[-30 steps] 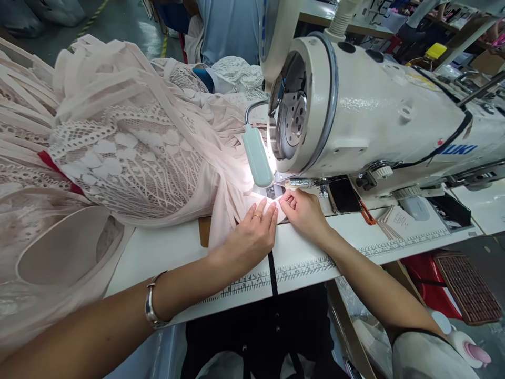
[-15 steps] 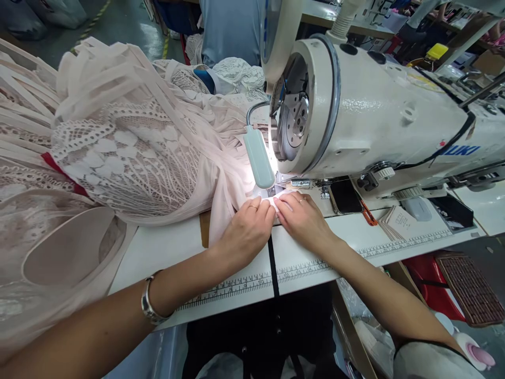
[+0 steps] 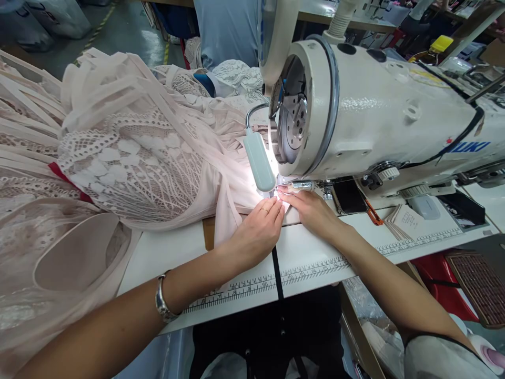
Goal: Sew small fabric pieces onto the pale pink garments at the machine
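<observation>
Pale pink lace fabric (image 3: pixel 224 184) runs from a heap on the left to the needle area of a white sewing machine (image 3: pixel 366 116). My left hand (image 3: pixel 262 226), a ring on one finger, presses a fabric edge with its fingers closed together, just in front of the presser foot. Right beside it, my right hand (image 3: pixel 315 210) pinches the edge, with its fingertips reaching up against the foot. A small green lamp (image 3: pixel 259 160) lights the spot and partly hides the needle. The fabric between my fingertips is mostly covered.
A molded cup piece (image 3: pixel 74 252) and a lace heap (image 3: pixel 134 163) lie at left. On the right are a phone (image 3: pixel 349 197), an orange-handled tool (image 3: pixel 373 212), paper tags (image 3: pixel 402 221) and a black tray (image 3: pixel 461 210). A printed ruler (image 3: pixel 315 268) follows the table's front edge.
My right hand has moved slightly right and forward, its fingers now further up beside the presser foot. My left hand has straightened its fingers a little on the fabric. The view has shifted slightly.
</observation>
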{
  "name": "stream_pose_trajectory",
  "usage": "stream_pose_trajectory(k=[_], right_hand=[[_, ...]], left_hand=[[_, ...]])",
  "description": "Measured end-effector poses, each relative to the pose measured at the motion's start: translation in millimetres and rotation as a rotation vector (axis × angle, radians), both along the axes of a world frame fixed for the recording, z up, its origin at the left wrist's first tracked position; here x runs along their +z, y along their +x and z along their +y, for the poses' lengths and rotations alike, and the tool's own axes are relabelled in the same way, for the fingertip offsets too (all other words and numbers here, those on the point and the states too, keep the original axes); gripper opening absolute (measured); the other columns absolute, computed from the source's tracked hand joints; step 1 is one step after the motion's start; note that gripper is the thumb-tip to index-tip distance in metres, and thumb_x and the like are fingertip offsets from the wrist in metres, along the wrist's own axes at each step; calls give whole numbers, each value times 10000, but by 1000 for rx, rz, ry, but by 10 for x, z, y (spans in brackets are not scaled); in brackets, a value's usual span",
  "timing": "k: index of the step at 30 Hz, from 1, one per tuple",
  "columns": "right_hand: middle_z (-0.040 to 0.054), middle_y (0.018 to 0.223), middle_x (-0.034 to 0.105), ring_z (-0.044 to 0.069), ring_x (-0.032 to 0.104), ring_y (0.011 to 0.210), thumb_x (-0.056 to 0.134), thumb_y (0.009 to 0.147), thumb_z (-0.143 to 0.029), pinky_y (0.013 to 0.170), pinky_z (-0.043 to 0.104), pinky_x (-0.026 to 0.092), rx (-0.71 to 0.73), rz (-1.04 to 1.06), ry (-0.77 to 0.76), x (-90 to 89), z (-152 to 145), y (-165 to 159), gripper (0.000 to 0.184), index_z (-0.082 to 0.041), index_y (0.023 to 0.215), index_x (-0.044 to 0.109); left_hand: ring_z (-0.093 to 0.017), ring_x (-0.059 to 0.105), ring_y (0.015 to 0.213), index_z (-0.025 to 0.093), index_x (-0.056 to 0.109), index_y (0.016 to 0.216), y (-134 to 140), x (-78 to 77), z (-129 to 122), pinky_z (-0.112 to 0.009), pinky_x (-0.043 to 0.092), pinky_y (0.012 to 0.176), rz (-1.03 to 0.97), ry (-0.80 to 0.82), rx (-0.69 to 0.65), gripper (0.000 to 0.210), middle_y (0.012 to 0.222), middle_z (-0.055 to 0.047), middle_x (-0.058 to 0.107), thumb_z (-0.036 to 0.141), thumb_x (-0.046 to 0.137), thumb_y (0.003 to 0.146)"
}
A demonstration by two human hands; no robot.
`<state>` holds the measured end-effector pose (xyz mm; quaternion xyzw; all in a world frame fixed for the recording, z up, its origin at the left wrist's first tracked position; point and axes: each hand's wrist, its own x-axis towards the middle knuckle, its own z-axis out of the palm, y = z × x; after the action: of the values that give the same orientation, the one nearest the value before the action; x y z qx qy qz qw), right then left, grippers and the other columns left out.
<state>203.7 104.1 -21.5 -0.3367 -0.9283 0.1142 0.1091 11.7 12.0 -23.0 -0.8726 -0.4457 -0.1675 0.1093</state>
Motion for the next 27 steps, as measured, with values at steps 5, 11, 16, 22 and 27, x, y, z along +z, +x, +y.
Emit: stream_pose_trajectory(k=[5, 11, 16, 22, 27], right_hand=[[27, 1396, 665, 231, 672, 1169, 351, 895, -27, 994, 464, 553, -2, 15, -22, -24, 1, 16, 606, -289, 1370, 621], [28, 1408, 657, 242, 670, 1151, 364, 935, -92, 937, 439, 560, -35, -30, -49, 26, 3, -15, 539, -293, 1365, 620], [60, 1393, 664, 258, 669, 1120, 347, 960, -128, 877, 418, 556, -57, -89, -55, 110, -25, -69, 509, -259, 1373, 614], [74, 1335, 691, 266, 677, 1038, 380, 973, -160, 796, 387, 542, -96, -136, -59, 168, -43, -114, 480, -259, 1381, 613], [75, 1287, 708, 263, 680, 991, 339, 972, -150, 716, 372, 524, -119, -180, -87, 191, -47, -155, 495, -253, 1361, 627]], left_hand=[[-273, 582, 1350, -23, 556, 1345, -41, 26, 12, -470, 520, 1100, -1, -22, -19, 456, 1339, -230, 664, -40, 306, 963], [-269, 623, 1302, -5, 580, 1310, -46, -13, 49, -470, 528, 1084, -30, 8, -16, 424, 1284, -217, 697, -25, 312, 981], [-272, 650, 1263, -30, 589, 1281, -43, 4, 67, -450, 514, 1093, -22, 35, -15, 415, 1259, -219, 706, -41, 314, 971], [-261, 656, 1245, 2, 597, 1272, -35, 13, 83, -452, 533, 1057, -20, 9, 15, 411, 1241, -214, 710, -27, 303, 986], [-275, 682, 1187, -26, 612, 1249, -36, 0, 106, -431, 561, 1015, -19, 78, 23, 396, 1204, -214, 723, -4, 308, 997]])
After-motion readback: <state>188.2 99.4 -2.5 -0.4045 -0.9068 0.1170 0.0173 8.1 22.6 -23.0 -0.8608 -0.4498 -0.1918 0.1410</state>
